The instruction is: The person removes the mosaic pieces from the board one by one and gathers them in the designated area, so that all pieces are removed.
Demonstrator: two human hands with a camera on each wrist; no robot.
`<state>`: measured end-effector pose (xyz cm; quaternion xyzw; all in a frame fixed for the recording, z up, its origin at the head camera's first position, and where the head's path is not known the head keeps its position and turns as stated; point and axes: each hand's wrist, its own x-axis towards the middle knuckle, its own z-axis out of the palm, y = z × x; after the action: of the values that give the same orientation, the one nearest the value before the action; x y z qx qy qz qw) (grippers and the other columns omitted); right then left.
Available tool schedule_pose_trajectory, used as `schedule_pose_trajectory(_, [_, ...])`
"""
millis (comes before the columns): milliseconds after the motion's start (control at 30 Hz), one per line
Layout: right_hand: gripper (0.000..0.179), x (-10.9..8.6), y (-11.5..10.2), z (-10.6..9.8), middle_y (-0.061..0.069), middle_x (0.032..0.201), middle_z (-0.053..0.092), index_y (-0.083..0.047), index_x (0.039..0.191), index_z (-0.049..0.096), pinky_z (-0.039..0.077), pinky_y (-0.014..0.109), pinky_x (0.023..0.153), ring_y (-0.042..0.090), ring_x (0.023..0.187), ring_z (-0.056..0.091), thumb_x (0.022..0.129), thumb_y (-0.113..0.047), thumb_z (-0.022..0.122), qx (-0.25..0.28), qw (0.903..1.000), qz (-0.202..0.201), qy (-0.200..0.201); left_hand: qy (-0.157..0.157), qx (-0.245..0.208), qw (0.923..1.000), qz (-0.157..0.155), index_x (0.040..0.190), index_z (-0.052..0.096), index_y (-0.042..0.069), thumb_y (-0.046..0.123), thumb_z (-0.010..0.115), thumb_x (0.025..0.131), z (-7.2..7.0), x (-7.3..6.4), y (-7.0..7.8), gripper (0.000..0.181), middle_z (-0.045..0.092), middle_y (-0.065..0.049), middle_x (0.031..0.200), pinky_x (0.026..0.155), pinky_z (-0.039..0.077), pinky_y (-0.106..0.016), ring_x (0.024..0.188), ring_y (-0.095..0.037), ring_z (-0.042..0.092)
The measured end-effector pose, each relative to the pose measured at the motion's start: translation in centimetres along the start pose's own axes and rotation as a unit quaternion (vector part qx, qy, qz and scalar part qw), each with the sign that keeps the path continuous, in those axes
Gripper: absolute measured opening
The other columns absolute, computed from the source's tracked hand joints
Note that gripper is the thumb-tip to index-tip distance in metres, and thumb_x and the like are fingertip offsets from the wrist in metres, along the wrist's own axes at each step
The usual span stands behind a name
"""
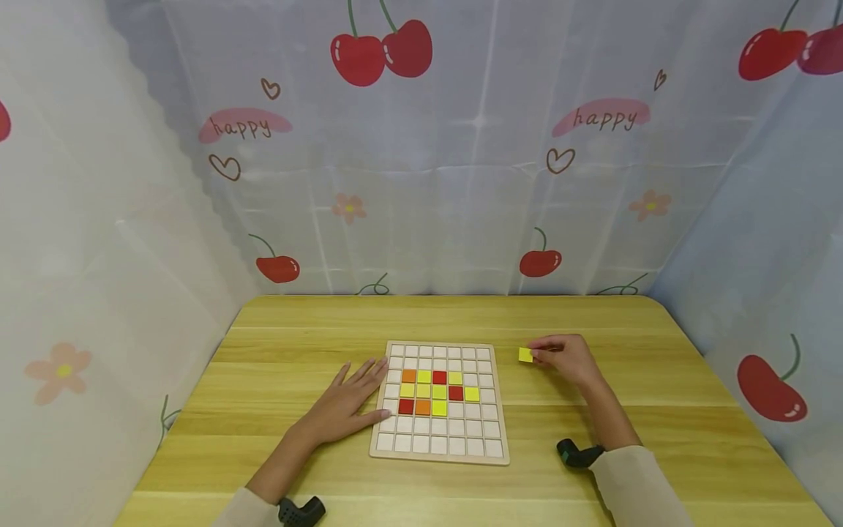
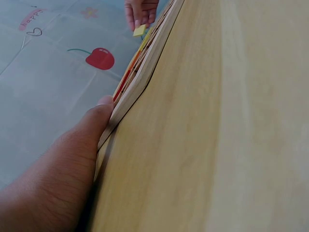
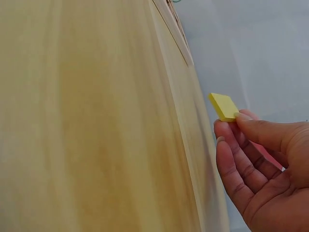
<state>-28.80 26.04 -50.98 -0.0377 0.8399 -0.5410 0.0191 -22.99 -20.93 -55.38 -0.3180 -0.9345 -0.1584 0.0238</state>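
Observation:
A square wooden grid board (image 1: 440,462) lies on the table, with red, orange and yellow square tiles in several of its middle cells and pale cells around them. My left hand (image 1: 345,408) rests at the board's left edge, fingers spread, with the thumb tip and fingertips on the rim. In the left wrist view that thumb (image 2: 91,121) lies against the board's side. To the right of the board, my right hand (image 1: 568,357) pinches a thin yellow square tile (image 3: 224,107) by one corner between thumb and index finger. The other fingers curl loosely below it.
The wood-grain table (image 1: 316,318) has rounded far corners. A pale curtain (image 1: 454,219) printed with cherries, flowers and hearts hangs behind it and along both sides. Dark wrist devices (image 1: 301,511) are worn on both arms, below the light sleeves' cuffs.

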Motion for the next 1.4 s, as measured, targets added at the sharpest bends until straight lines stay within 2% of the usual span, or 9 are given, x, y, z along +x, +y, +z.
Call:
schedule_pose_trajectory(267, [0.026,0.1,0.8,-0.9,0.021,0.105,0.073,0.012,0.115,0.071,0.061,0.030,0.077,0.016,0.085,0.073,0.097,-0.006,0.069,0.026,0.9995,0.020,0.000,-0.005,0.005,1.0000,-0.004,0.164,0.014,0.016,0.070,0.041,0.099,0.1,0.0,-0.2,0.088,0.014,0.001,0.170,0.123,0.003,-0.059,0.156,-0.021,0.012])
schedule_pose_trajectory(600, [0.025,0.2,1.1,-1.2,0.016,0.099,0.074,0.013,0.113,0.070,0.061,0.028,0.074,0.013,0.081,0.072,0.096,-0.005,0.069,0.030,0.9991,0.031,0.004,-0.006,0.007,0.9999,-0.005,0.164,0.015,0.017,0.070,0.040,0.099,0.1,0.0,-0.2,0.088,0.014,0.002,0.170,0.122,0.004,-0.059,0.156,-0.021,0.013])
schedule_pose_trajectory(1100, [0.022,0.0,0.8,-1.1,0.018,0.095,0.073,0.014,0.111,0.070,0.060,0.025,0.070,0.013,0.078,0.069,0.097,-0.003,0.067,0.004,0.9990,0.041,0.015,-0.007,0.003,0.9999,-0.008,0.165,0.014,0.017,0.070,0.041,0.099,0.1,0.0,-0.2,0.088,0.013,0.003,0.170,0.123,0.002,-0.057,0.156,-0.019,0.011])
schedule_pose_trajectory(1400, [0.021,0.1,1.0,-0.9,0.014,0.090,0.074,0.013,0.110,0.071,0.060,0.026,0.068,0.013,0.075,0.069,0.096,-0.002,0.069,0.000,0.9987,0.039,0.031,-0.004,0.001,1.0000,-0.005,0.164,0.015,0.016,0.069,0.042,0.099,0.0,0.0,-0.1,0.088,0.014,0.002,0.170,0.123,0.003,-0.059,0.156,-0.021,0.013])
